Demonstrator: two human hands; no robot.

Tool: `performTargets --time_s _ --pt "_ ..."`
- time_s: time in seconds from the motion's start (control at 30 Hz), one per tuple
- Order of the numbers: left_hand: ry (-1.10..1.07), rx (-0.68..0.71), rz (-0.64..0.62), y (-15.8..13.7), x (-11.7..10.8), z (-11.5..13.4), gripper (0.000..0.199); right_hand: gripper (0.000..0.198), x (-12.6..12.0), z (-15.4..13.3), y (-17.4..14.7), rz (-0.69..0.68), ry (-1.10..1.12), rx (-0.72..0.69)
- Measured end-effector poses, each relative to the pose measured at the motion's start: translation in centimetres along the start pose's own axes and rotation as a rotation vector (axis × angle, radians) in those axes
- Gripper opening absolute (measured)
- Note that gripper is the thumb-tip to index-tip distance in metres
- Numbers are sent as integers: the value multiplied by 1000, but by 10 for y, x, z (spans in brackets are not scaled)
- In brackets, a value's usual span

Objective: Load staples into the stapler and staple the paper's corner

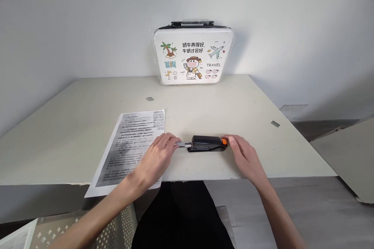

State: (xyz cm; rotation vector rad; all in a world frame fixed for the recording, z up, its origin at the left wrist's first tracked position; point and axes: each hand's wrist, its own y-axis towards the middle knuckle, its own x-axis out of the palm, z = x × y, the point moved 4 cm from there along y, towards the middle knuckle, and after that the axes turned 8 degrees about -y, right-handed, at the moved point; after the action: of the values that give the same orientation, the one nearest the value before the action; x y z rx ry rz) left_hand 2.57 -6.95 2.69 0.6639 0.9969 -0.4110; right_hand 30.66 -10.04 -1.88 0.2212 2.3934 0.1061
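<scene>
A black stapler (pixel 208 144) with an orange button (pixel 224 141) lies on the table close to the front edge, its long side across my view. From its left end juts a narrow metal tray (pixel 189 144). At that end my left hand (pixel 161 148) pinches a small grey metal piece, which looks like a strip of staples (pixel 181 144). My right hand (pixel 242 153) grips the opposite end, thumb by the orange button; its other fingers are mostly hidden. Left of the stapler, partly beneath my left hand and forearm, lies a printed sheet of paper (pixel 133 140).
A white case (pixel 194 56) with cartoon prints and a black handle stands against the wall at the back. Several grey staple strips (pixel 149 99) lie left of centre, and another staple strip (pixel 275 123) near the table's right edge. The sheet overhangs the front edge.
</scene>
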Motion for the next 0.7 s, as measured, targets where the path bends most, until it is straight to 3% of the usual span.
performTargets --time_s 0.7 --pt "98 20 42 2 -1 5 22 48 1 0 1 8 -19 3"
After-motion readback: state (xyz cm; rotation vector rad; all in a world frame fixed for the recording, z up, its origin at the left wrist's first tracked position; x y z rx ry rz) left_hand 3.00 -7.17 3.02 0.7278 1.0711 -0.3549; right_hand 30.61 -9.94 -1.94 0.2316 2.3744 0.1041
